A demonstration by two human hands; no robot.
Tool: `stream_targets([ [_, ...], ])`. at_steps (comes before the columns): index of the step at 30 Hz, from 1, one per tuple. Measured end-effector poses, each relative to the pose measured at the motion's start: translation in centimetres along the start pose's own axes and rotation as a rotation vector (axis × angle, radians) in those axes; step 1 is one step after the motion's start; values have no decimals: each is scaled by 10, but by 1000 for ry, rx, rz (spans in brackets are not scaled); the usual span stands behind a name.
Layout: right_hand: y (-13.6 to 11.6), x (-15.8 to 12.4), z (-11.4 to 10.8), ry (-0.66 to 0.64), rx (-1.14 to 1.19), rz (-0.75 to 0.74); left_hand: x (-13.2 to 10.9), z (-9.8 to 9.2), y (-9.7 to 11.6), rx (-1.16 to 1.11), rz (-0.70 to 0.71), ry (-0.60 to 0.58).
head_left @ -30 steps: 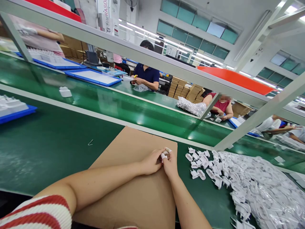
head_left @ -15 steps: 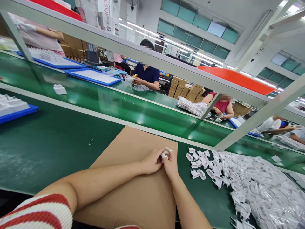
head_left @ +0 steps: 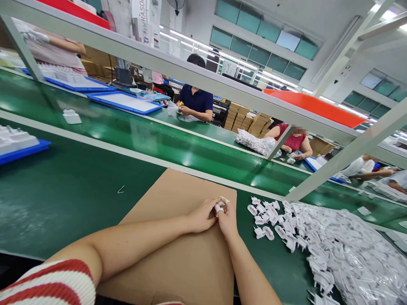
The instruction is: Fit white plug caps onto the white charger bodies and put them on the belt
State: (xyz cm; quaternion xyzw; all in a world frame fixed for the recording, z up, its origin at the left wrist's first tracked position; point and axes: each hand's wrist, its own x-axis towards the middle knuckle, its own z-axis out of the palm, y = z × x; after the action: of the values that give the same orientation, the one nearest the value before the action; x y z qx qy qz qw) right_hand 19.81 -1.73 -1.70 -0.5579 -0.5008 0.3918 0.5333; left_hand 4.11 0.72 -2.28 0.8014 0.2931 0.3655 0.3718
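Observation:
My left hand [head_left: 202,216] and my right hand [head_left: 227,218] rest together, fingertips meeting, over a sheet of brown cardboard [head_left: 187,186]. Both look closed, with curled fingers. White coverings [head_left: 220,207] wrap some of the fingertips. Whether anything lies between the fingers is hidden. To the right of my right hand, small white plug pieces [head_left: 269,214] with pins lie loose on the green table [head_left: 79,190]. They spill from a large clear plastic bag [head_left: 356,241] full of similar pieces.
A green conveyor belt [head_left: 152,144] runs behind the cardboard, carrying a white plug housing [head_left: 71,116]. A blue tray [head_left: 27,151] of white housings stands at left, and a bent wire bit [head_left: 121,189] lies nearby. A slanted metal post [head_left: 337,156] rises at right. Co-workers sit across the belt.
The white housing on the belt has shifted left. Flat white pieces at the right end of the belt have also moved left. My hands have stayed in place.

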Motion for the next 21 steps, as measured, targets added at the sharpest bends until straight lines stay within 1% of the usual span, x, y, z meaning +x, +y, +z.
stream_targets([
  [9, -5, -2, 0, 4, -16, -26, 1, 2, -3, -3, 11, 18],
  [16, -5, -1, 0, 1, -11, -19, 1, 2, -1, 15, -2, 14],
  [21, -3, 0, 0, 29, -28, -31, 2, 2, 2, 9, -9, 6],
])
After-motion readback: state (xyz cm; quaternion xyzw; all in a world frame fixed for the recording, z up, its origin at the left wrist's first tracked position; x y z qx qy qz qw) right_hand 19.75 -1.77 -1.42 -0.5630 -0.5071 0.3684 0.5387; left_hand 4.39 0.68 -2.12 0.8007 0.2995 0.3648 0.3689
